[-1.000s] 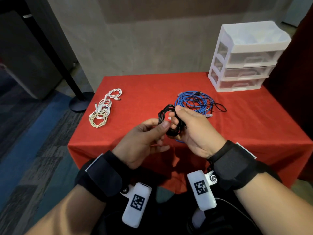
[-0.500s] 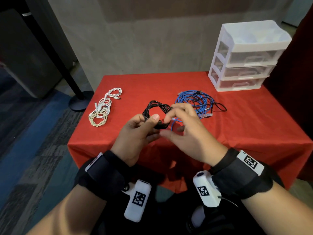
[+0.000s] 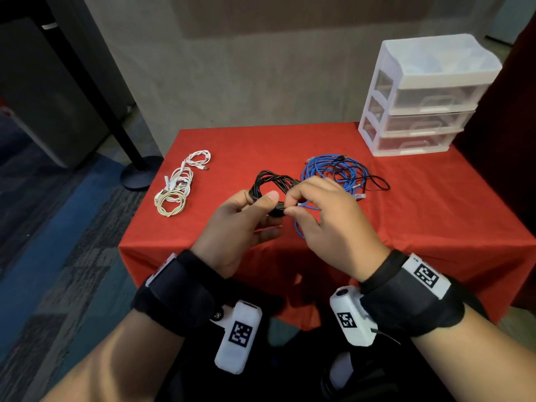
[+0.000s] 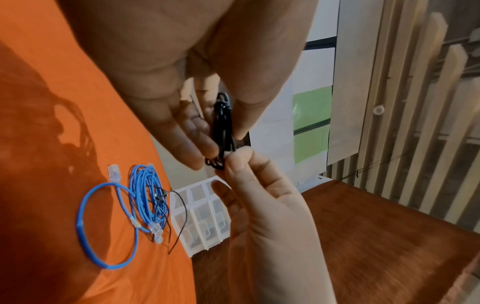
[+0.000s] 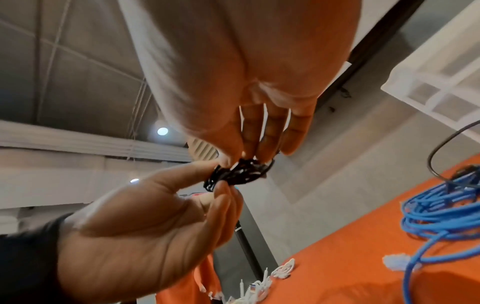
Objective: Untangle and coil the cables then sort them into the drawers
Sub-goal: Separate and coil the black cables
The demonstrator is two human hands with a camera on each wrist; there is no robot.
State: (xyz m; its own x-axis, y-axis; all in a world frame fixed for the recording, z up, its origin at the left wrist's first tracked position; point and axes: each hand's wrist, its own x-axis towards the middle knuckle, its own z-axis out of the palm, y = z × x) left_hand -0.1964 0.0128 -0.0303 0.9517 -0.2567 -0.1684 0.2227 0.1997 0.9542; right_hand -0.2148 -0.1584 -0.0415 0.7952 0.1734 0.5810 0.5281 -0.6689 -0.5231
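1. Black cable [image 3: 271,181], gathered into a bundle of loops, is held up above the red tablecloth [image 3: 435,216], near the table's front middle.
2. Left hand [image 3: 237,227] pinches the bundle's near end between thumb and curled fingers; in the left wrist view the strands [image 4: 222,131] run between the thumb and the fingertips [image 4: 192,152].
3. Right hand [image 3: 327,224] meets it from the right, thumb and forefinger closed on the same end of the bundle, the other fingers curled loosely behind.
4. Blue cable [image 3: 333,172] lies just behind the hands on the cloth in loose coils, one loop trailing toward the front edge, with a thin black wire [image 3: 374,184] crossing over it.
5. White cables [image 3: 177,184] lie well to the left on the cloth, in several small coils close together.
6. Drawer unit [image 3: 426,97], white with three clear drawers, all pushed in, stands at the table's far right corner.
7. Black wrist straps [image 3: 179,288] with white tagged camera housings sit on both forearms.
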